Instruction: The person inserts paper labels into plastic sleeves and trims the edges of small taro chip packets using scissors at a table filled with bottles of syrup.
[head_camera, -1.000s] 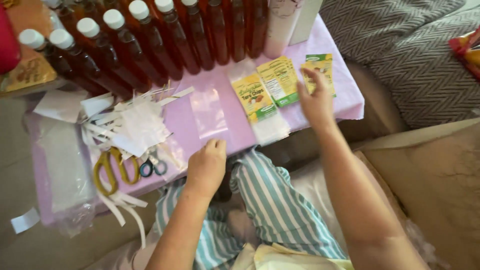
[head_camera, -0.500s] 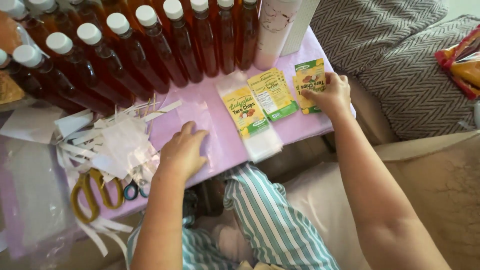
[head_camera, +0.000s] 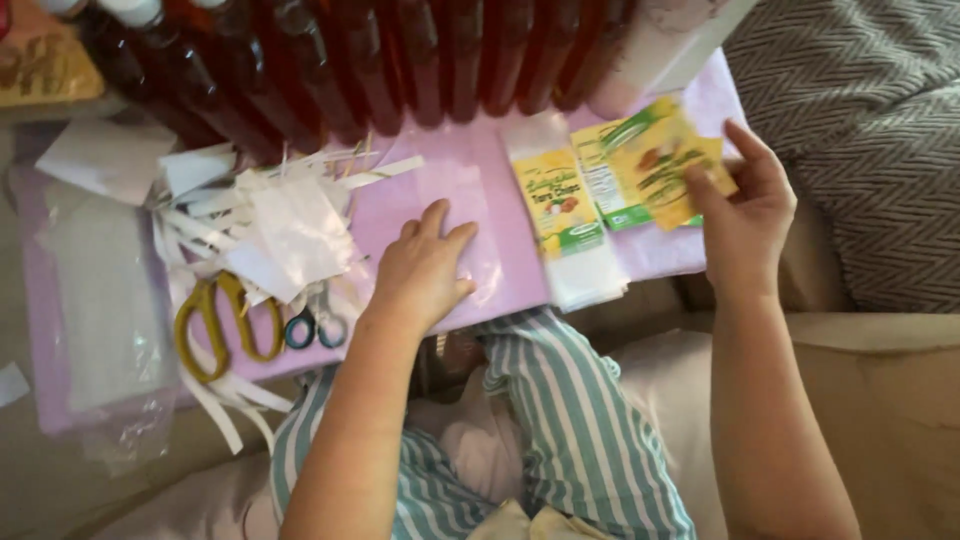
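The left hand (head_camera: 425, 265) lies flat and open on a clear bag (head_camera: 462, 225), holding it down. The right hand (head_camera: 745, 205) pinches a yellow label (head_camera: 665, 165), lifted at upper right.

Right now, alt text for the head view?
Left hand presses flat on a clear plastic bag on a purple tabletop; right hand holds a yellow label card. Dark bottles behind, yellow-handled scissors left.
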